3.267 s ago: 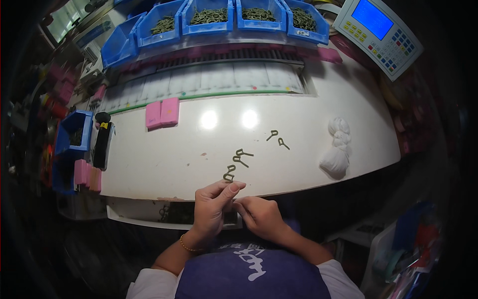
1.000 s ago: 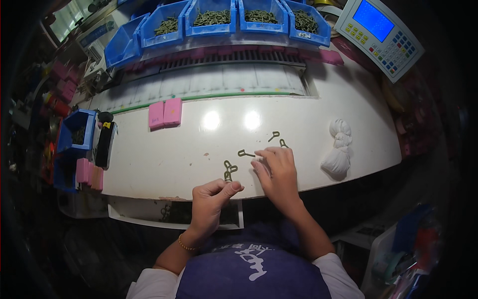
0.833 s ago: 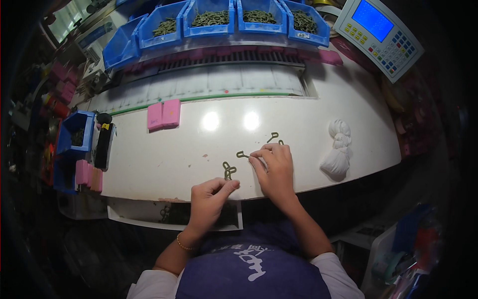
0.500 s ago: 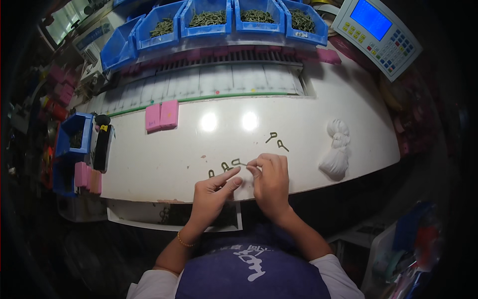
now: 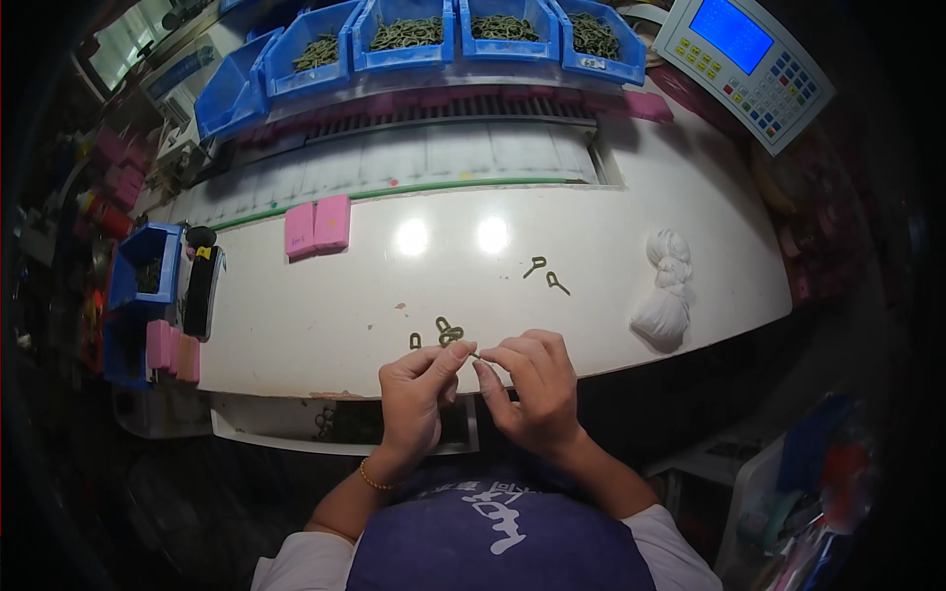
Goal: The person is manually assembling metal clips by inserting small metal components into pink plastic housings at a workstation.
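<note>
Small dark-green pieces, each a loop with a straight tail, lie on the white table. My left hand [image 5: 412, 399] is closed, thumb against fingers, on one end of such a green looped piece [image 5: 476, 357]. The fingertips of my right hand [image 5: 535, 384] pinch its other end, so the piece spans the short gap between both hands. Its loop is mostly hidden by my left fingers. Just beyond my left hand lie several more looped pieces [image 5: 442, 324], some overlapping. Farther right, two looped pieces [image 5: 537, 263] rest apart from each other.
Blue bins [image 5: 409, 41] of green pieces line the back. Pink blocks [image 5: 332, 223] stand left of centre, and a knotted white cloth bundle [image 5: 662, 300] lies right. A keypad device with a blue screen [image 5: 734, 39] sits back right. Below the table edge is an open drawer [image 5: 256, 430].
Both hands have drawn nearer my body. The looped piece my right hand held over the table is now between both hands, and my left fingers have closed on it.
</note>
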`<state>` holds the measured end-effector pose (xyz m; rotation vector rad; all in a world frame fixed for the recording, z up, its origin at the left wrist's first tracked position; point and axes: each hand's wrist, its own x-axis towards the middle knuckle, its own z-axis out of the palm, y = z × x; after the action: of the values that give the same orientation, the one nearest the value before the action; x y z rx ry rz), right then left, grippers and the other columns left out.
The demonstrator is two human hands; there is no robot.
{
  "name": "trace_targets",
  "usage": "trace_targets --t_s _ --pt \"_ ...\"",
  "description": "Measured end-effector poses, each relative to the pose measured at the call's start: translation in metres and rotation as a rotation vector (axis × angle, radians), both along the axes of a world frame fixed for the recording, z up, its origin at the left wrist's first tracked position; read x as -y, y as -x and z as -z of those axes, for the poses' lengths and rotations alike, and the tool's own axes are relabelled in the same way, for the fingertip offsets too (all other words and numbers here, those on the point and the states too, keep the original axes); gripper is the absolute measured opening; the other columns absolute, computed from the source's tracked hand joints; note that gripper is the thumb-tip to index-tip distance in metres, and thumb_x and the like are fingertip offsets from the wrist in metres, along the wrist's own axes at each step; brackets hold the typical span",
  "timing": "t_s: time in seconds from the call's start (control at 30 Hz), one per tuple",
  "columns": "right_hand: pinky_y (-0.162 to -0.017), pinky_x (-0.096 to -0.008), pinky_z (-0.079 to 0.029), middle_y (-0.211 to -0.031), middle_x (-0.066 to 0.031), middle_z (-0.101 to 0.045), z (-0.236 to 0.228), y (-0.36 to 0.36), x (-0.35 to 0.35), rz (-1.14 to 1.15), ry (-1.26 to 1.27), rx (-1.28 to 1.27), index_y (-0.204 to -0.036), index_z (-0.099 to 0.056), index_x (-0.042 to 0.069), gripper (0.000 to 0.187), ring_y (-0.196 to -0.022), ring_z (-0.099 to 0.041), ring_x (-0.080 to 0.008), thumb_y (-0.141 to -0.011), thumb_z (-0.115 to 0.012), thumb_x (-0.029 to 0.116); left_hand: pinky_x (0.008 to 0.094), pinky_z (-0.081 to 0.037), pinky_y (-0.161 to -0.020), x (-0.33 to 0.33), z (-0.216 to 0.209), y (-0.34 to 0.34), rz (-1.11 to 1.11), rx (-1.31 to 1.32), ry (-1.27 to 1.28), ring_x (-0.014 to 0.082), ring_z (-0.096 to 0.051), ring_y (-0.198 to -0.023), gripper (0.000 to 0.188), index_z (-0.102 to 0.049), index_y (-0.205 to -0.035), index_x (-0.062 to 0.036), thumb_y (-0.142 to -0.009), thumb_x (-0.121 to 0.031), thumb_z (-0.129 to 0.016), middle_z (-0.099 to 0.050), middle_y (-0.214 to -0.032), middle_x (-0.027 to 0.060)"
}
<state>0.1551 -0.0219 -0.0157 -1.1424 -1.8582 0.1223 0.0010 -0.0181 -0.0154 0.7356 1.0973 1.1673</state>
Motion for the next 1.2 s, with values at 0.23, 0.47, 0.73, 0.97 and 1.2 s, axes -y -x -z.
trace_targets --t_s 0.23,0.47,0.73,0.97,1.2 --pt "-0.067 -0.0377 -0.051 -0.086 -0.0083 -0.063 0.002 0.002 0.001 0.04 -0.082 0.067 -0.093 -0.064 0.004 0.02 -0.079 -0.059 -0.0297 -0.075 -0.074 0.001 0.0204 -0.03 -0.047 0.005 -0.001 -0.007 -0.014 -0.016 0.012 0.0047 -0.042 -0.05 0.015 -0.075 -0.091 0.0043 -0.089 -0.01 -0.073 -0.056 -0.061 -0.0015" --pt "-0.06 -0.0397 -0.049 -0.077 -0.0105 -0.058 0.012 0.006 0.011 -0.041 0.155 -0.108 -0.087 -0.059 0.004 0.007 -0.07 -0.06 -0.029 -0.085 -0.065 0.008 0.0209 -0.029 -0.047 0.012 0.001 -0.006 0.017 -0.095 -0.022 0.0034 -0.041 -0.05 0.012 -0.075 -0.09 0.0045 -0.088 -0.008 -0.073 -0.055 -0.059 -0.0029" --pt "-0.051 -0.0385 -0.048 -0.07 -0.008 -0.059 0.027 0.017 0.027 -0.168 0.327 -0.042 -0.083 -0.06 0.008 0.014 -0.057 -0.06 -0.027 -0.092 -0.065 0.018 0.0229 -0.035 -0.053 -0.005 -0.002 0.02 0.011 -0.615 -0.269 0.0043 -0.046 -0.059 0.018 -0.073 -0.087 0.0057 -0.091 -0.012 -0.072 -0.06 -0.064 -0.002" --pt "-0.057 -0.0409 -0.045 -0.07 -0.0088 -0.059 0.009 -0.01 -0.002 0.025 0.13 -0.101 -0.076 -0.064 0.005 0.016 -0.062 -0.055 -0.0287 -0.086 -0.072 0.014 0.0252 -0.037 -0.052 -0.017 -0.003 0.039 0.055 -1.062 -0.388 0.008 -0.048 -0.055 0.023 -0.07 -0.079 0.0045 -0.088 -0.016 -0.072 -0.06 -0.061 0.0058" --pt "-0.115 -0.0474 -0.029 -0.144 -0.0215 -0.048 0.037 -0.065 -0.063 0.192 0.368 0.053 -0.134 -0.052 0.0 0.045 -0.14 -0.037 -0.0372 -0.1 -0.056 0.028 0.0265 -0.047 -0.062 0.01 -0.008 0.064 0.353 -0.394 0.097 0.0096 -0.06 -0.065 0.031 -0.07 -0.083 0.0 -0.097 -0.026 -0.063 -0.066 -0.072 0.0043"
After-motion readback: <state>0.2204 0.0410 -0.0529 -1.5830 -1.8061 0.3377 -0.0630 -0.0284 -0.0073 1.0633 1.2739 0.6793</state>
